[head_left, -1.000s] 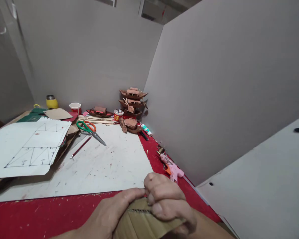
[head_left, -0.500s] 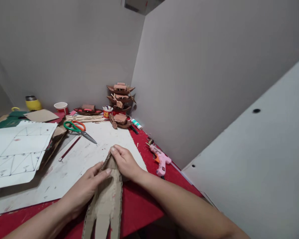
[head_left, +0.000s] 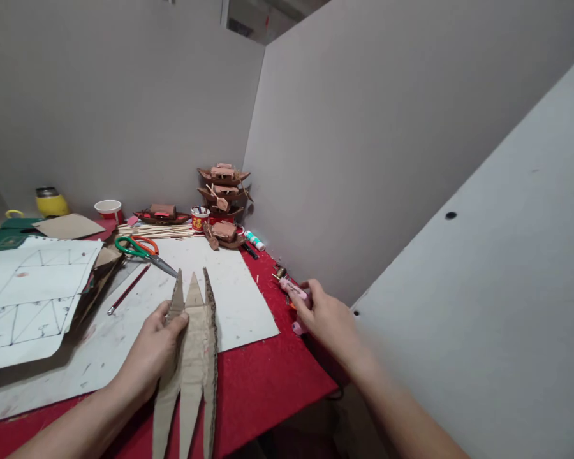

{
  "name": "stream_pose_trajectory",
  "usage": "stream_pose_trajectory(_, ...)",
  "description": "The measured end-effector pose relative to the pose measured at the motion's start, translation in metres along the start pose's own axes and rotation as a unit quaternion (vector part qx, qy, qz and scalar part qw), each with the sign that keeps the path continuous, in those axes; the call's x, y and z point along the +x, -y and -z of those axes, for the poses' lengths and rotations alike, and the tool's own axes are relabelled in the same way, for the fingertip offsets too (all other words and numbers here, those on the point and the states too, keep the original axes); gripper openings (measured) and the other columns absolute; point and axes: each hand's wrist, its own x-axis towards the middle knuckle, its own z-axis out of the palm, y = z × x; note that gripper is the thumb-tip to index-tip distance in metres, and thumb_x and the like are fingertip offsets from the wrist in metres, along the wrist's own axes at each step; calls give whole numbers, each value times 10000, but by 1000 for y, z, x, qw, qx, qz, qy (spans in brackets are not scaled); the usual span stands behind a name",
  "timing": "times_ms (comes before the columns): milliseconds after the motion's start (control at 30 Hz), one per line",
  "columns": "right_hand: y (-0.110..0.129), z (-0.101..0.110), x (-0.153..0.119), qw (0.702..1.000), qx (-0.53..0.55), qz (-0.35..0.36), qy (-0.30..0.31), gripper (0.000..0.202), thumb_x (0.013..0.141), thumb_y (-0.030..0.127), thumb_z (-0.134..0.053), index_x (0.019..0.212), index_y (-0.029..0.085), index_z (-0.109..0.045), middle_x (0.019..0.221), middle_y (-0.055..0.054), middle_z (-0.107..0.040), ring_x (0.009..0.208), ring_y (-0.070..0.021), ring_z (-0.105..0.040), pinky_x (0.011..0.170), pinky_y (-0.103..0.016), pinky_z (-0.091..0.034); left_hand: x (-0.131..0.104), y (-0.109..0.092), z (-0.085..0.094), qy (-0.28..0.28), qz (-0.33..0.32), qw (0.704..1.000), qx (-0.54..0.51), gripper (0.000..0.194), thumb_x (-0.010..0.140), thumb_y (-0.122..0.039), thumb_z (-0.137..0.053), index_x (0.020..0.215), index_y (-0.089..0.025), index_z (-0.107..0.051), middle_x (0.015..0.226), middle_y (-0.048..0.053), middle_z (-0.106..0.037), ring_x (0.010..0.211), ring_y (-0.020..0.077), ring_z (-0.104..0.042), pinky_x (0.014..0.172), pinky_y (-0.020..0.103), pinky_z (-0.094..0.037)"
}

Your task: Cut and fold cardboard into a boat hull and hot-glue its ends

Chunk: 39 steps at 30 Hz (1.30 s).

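One Cardboard Piece [head_left: 194,357] in the Left Hand [head_left: 160,333], One Glue Gun [head_left: 293,289] at the Right Hand [head_left: 328,319]

Toward the left edge of the red desk [head_left: 263,376] lies one drawing [head_left: 33,299]; behind it, near the far edge, stand one yellow jar [head_left: 51,204] and the first of two cups [head_left: 109,208]; one pencil [head_left: 129,290] and one pair of scissors [head_left: 160,259] lie near each other; the left hand pinches the cardboard piece between thumb and fingers at its left side; the piece is above the near edge, its long axis running near to far, three pointed tips toward the far edge, three toward the person; five model boats [head_left: 224,173] show by the far edge: one beside the sticks [head_left: 160,231], three stacked near the far right corner, one before the stack; one black pen [head_left: 249,251] and one tube [head_left: 255,240] lie along the right edge; farther down that edge sits the glue gun, nozzle pointing toward the far edge; the right hand's fingers bend over it; whether they grip it, I cannot tell.
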Motion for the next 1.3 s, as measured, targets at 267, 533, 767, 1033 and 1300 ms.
stream_pose_trajectory(267, -26, -20, 3, 997, 54, -27, 54, 574, 831, 430, -522, 1343, 193, -416, 890, -113, -687, 827, -302, -655, 659, -324, -393, 1, 1, -1, 54, 12, 998, -2, 505, 672, -277, -770, 1130, -155, -596, 914, 84, -756, 827, 272, -712, 690, 341, -556)
stream_pose_trajectory(533, -20, -16, -16, 953, 300, -31, 10, 540, 805, 317, -570, 1296, 197, -380, 604, 62, -567, 539, -179, -613, 583, -286, -466, -4, 1, -2, 92, 20, 995, -32, 438, 703, -211, -717, 1121, -181, -590, 835, 41, -765, 711, 246, -719, 602, 308, -546)
stream_pose_trajectory(767, -1, 10, -24, 721, 685, -98, 25, 386, 718, 333, -749, 1018, 185, -557, 664, 4, -647, 502, -122, -584, 432, -200, -453, -2, 1, -1, 88, 34, 995, -17, 406, 701, -213, -724, 1088, -167, -610, 836, 59, -762, 770, 268, -716, 612, 317, -543)
stream_pose_trajectory(1033, 23, 14, -33, 559, 801, -137, 166, 230, 702, 265, -787, 861, 139, -679, 762, -32, -668, 649, -109, -627, 589, -201, -548, 4, 12, 1, 87, 16, 996, -21, 396, 655, -244, -753, 1023, -169, -630, 842, 53, -761, 752, 261, -714, 591, 300, -541)
stream_pose_trajectory(1300, 45, 8, -38, 629, 755, -37, 180, 208, 857, 372, -631, 931, 193, -553, 805, -32, -668, 595, -137, -619, 328, -167, -452, 9, 16, 2, 97, 8, 995, -20, 412, 639, -262, -746, 1020, -158, -629, 834, 62, -762, 694, 257, -710, 554, 291, -530)
